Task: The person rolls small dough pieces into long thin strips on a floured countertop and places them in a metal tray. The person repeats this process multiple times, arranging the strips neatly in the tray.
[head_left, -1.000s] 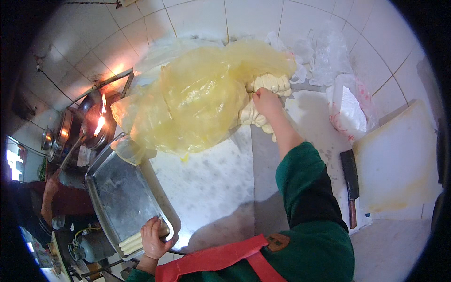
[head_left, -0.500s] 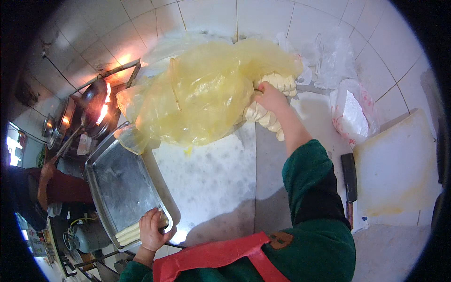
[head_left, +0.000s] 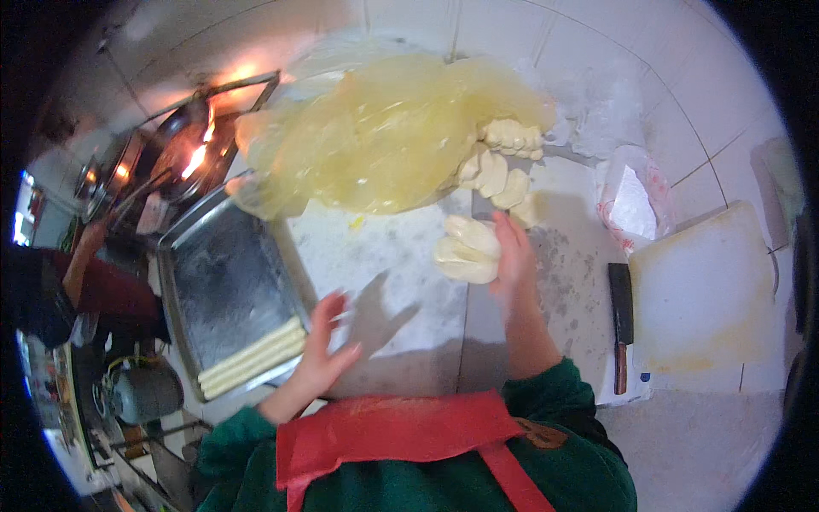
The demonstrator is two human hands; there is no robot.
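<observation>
Several pale dough pieces [head_left: 466, 248] are in my right hand [head_left: 515, 256], its fingers wrapped along their right side above the worktop. My left hand [head_left: 324, 346] is open, thumb and fingers apart, with nothing in it, over the worktop's near left part. Beside it, rolled dough strips [head_left: 252, 358] lie side by side at the near end of a metal tray [head_left: 300, 282]. More dough pieces [head_left: 493, 173] lie in rows at the back, partly covered by a yellow plastic sheet [head_left: 367, 145].
A cleaver [head_left: 621, 307] lies beside a white cutting board [head_left: 704, 294] on the right. Behind it is a plastic bag with white contents [head_left: 633, 200]. At the far left, flames [head_left: 198, 158] rise at a wok, where another person's arm [head_left: 78, 260] reaches in.
My right hand has come back toward me from the sheet's edge, bringing dough pieces. My left hand has let go of the tray's near corner, moved right and opened.
</observation>
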